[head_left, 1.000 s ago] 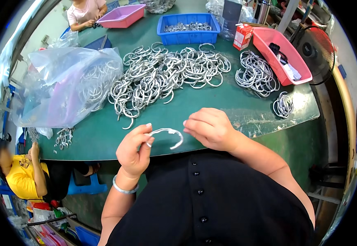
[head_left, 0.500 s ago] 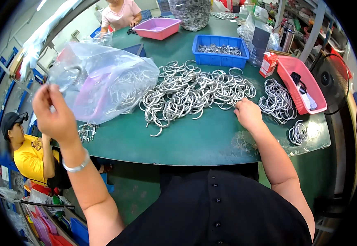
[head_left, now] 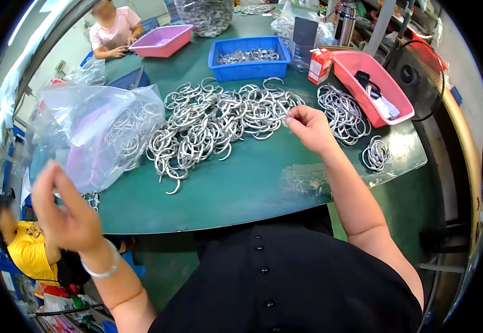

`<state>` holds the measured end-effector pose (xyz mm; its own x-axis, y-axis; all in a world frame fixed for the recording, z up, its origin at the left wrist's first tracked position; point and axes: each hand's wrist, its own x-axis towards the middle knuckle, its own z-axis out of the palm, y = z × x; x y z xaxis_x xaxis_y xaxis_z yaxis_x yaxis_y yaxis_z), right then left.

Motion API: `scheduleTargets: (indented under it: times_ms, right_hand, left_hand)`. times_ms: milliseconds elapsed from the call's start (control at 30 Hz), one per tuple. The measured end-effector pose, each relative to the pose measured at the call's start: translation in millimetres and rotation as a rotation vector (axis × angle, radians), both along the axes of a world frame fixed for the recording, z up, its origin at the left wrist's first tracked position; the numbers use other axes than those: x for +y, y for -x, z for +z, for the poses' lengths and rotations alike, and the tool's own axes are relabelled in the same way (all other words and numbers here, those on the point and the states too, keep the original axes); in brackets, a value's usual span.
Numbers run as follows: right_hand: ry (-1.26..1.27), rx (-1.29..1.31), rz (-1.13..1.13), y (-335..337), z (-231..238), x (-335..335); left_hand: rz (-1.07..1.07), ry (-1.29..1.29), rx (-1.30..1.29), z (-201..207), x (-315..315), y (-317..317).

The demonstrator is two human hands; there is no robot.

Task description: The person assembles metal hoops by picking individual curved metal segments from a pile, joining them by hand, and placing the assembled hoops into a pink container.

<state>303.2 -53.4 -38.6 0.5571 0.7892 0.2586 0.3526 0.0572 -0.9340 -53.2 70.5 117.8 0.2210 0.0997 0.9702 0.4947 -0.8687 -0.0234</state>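
A heap of silver C-shaped bangles [head_left: 214, 119] lies tangled across the middle of the green table [head_left: 225, 194]. At the heap's right end is my right hand [head_left: 311, 129], thumb and fingertips pinched on the edge of a bangle there. My left hand [head_left: 67, 213] is raised at the left, in front of the table's edge, with a metal bangle on its wrist. Its fingers are curled and smeared by motion; no piece shows in them. Beside the heap sits a large clear plastic bag [head_left: 103, 133] with more silver rings inside.
Right of the heap lie a second bangle pile [head_left: 341, 114] and a small bundle [head_left: 375, 154]. A blue tray [head_left: 250, 71] of small metal pieces, a red carton [head_left: 320, 66] and a pink basket [head_left: 385, 105] stand behind. Co-workers sit at far left and left.
The whole view has shifted, moving the table leftward in the picture. My left hand has come down. My right hand stays by the heap's right end, its fingertips now pinched at a bangle.
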Motion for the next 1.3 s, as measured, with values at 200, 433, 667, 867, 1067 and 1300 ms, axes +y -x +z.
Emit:
scheduleTargets:
  times_ms: [200, 433, 667, 867, 1067, 1300]
  right_hand:
    - [0.114, 0.183, 0.094, 22, 5, -6]
    - [0.081, 0.608, 0.249, 10, 17, -22]
    - [-0.184, 0.976, 0.62, 63, 16, -22]
    - [-0.185, 1.003, 0.667, 90, 10, -27]
    - [-0.128, 0.934, 0.646, 96, 15, -29]
    - [-0.051, 0.836, 0.656, 99, 14, -29]
  left_hand:
    - [-0.428, 0.592, 0.279, -77, -48, -46]
    - [-0.6, 1.105, 0.34, -121, -56, -64]
    - [-0.965, 1.827, 0.011, -135, -67, -86]
    - [-1.074, 1.873, -0.211, -128, -64, -89]
    - [-1.019, 1.927, -0.275, -129, -61, -81]
    - [-0.976, 1.945, -0.32, -126, -58, -76]
